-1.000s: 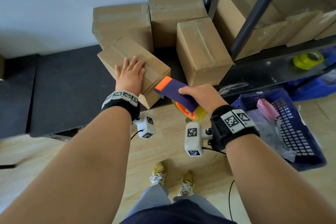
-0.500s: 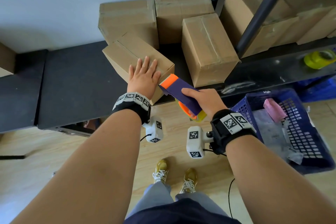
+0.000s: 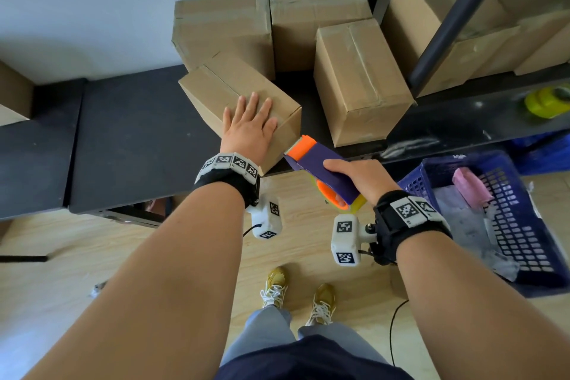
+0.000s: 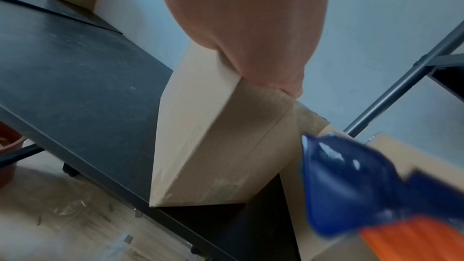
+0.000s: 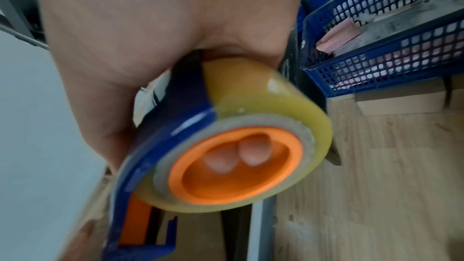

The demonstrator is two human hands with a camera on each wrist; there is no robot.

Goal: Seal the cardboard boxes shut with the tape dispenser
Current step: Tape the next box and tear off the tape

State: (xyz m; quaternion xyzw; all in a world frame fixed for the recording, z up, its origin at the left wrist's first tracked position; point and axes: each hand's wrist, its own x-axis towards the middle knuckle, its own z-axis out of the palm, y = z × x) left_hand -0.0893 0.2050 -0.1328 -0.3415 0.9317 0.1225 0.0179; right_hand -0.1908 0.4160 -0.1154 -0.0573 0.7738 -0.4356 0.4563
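Note:
A small cardboard box (image 3: pixel 216 83) lies skewed near the front edge of the dark bench (image 3: pixel 132 139). My left hand (image 3: pixel 250 123) lies flat on its top with straight fingers; in the left wrist view the palm (image 4: pixel 246 27) presses the box (image 4: pixel 206 146) at its near corner. My right hand (image 3: pixel 359 177) grips a blue and orange tape dispenser (image 3: pixel 317 163) just off the box's near right corner, orange cutter end toward the box. The right wrist view shows the yellowish tape roll (image 5: pixel 251 118), with fingertips (image 5: pixel 253 154) curled inside its orange hub.
More closed cardboard boxes (image 3: pixel 357 80) stand at the back against the wall and on the rack at right. A dark slanted rack post (image 3: pixel 456 15) crosses at upper right. A yellow tape roll (image 3: pixel 546 100) lies on the shelf. A blue plastic basket (image 3: pixel 509 219) sits on the wooden floor.
The tape dispenser has moved a little up and closer to the box's near right corner. My left hand stays flat on the box.

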